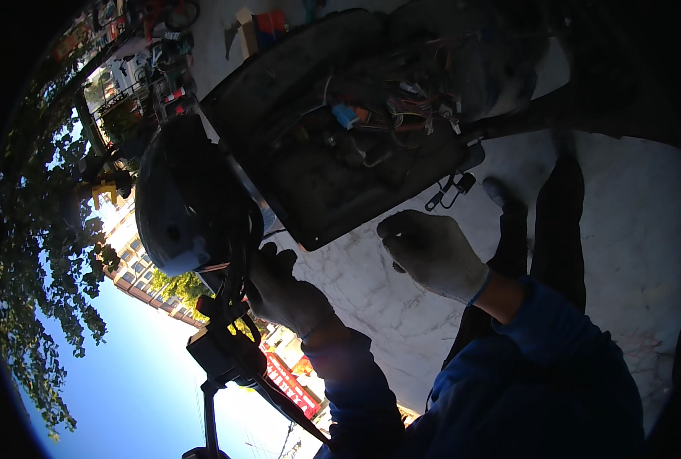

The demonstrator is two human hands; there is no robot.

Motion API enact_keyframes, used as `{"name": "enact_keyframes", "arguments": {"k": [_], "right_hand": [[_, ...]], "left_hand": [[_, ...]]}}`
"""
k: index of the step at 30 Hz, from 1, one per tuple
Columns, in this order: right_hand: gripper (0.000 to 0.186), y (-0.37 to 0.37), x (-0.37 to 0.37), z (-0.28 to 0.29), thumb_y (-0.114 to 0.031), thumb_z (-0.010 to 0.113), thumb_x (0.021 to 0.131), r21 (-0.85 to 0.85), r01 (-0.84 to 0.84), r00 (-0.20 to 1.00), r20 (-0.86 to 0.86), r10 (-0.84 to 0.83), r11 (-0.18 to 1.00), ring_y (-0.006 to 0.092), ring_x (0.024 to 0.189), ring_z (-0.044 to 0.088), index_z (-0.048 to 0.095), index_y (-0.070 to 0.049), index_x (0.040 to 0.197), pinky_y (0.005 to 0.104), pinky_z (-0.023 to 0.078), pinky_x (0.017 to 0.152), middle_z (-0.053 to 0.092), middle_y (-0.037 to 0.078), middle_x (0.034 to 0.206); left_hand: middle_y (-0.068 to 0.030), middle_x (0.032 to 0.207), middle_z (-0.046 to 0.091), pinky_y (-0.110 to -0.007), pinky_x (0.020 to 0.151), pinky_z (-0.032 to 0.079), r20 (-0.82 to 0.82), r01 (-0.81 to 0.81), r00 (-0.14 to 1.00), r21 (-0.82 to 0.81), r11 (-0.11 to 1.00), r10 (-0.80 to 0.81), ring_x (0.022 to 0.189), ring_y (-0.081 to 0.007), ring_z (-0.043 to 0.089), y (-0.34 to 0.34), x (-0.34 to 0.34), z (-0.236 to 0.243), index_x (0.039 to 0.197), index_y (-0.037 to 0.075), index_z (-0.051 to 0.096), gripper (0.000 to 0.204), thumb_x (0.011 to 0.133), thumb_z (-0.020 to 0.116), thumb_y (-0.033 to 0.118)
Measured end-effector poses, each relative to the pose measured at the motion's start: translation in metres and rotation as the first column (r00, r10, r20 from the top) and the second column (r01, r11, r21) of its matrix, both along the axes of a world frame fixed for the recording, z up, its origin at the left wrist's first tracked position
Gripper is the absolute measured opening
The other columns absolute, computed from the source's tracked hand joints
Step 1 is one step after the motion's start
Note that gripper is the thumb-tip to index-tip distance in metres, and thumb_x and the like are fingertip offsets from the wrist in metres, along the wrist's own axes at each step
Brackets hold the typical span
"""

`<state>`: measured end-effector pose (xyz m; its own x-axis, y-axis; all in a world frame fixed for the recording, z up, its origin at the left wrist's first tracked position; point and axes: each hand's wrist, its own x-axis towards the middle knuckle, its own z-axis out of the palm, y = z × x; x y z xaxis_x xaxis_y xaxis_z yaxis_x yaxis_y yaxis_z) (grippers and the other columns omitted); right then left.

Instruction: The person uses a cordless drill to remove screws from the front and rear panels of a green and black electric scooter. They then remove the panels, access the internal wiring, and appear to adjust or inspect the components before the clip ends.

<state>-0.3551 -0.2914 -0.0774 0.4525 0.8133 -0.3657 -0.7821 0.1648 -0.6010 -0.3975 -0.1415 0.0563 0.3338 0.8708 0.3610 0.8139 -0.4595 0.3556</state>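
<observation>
My left hand [290,294], in a pale work glove with dark fingers, is against a bundle of black cables [238,268] beneath a dark rounded vehicle housing [191,195]. Its fingers are bent, but deep shadow hides what lies between them. My right hand [436,252], gloved alike, is held in the air with its fingers curled in; anything inside them is too small or dark to make out. Just beyond it is the edge of an open black body tray [310,210]. Wires [413,111] and a blue connector [346,116] lie in that tray.
A black handlebar part with a mirror stalk [212,409] stands at lower left. A small black latch-like piece [451,190] is by the tray's corner. My dark-trousered legs [558,218] stand on pale marbled flooring [623,229]. A cardboard box [246,32] and parked bikes are beyond.
</observation>
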Motion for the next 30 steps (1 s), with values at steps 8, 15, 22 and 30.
{"name": "enact_keyframes", "arguments": {"k": [8,15,22,30], "right_hand": [[0.021,0.022,0.009,0.028,-0.015,0.063,0.101,-0.031,-0.045,0.852,0.521,0.055,0.999,0.0161,0.066,0.073,0.068,0.0,0.115,0.0294,0.06,0.064,0.073,0.007,0.082],[0.02,0.006,-0.006,-0.006,-0.013,0.064,0.102,-0.089,-0.041,0.975,0.214,0.059,0.995,0.0117,0.068,0.07,0.068,0.002,0.116,0.0271,0.057,0.064,0.072,0.007,0.079],[0.018,-0.003,0.01,-0.011,-0.008,0.063,0.102,-0.119,-0.073,0.994,0.078,0.083,0.99,0.0119,0.069,0.069,0.067,0.004,0.114,0.0274,0.057,0.064,0.071,0.008,0.079],[0.016,0.003,0.028,-0.008,-0.004,0.065,0.1,-0.095,-0.005,0.989,0.148,0.019,0.995,0.0124,0.07,0.07,0.068,0.002,0.115,0.0269,0.059,0.063,0.071,0.008,0.08]], "left_hand": [[-0.0169,0.106,0.075,-0.032,0.075,0.058,0.152,-0.012,0.988,-0.124,0.992,0.031,0.083,-0.0224,0.074,-0.005,0.006,0.003,0.124,-0.002,0.071,0.043,0.104,0.063,0.036],[-0.0133,0.095,0.075,-0.032,0.074,0.056,0.019,0.014,1.0,-0.03,0.999,-0.013,0.075,-0.0205,0.07,-0.003,0.007,-0.001,0.109,-0.001,0.074,0.035,0.107,0.056,0.029],[-0.0048,0.07,0.066,-0.039,0.078,0.051,-0.281,0.206,0.949,0.218,0.954,-0.141,0.065,-0.0183,0.062,0.015,-0.013,-0.012,0.076,0.003,0.066,0.034,0.103,0.053,0.018],[-0.0077,0.08,0.071,-0.033,0.074,0.052,0.185,0.152,0.973,-0.073,0.986,-0.136,0.076,-0.0198,0.069,0.023,-0.028,-0.011,0.088,0.003,0.071,0.039,0.106,0.053,0.031]]}}
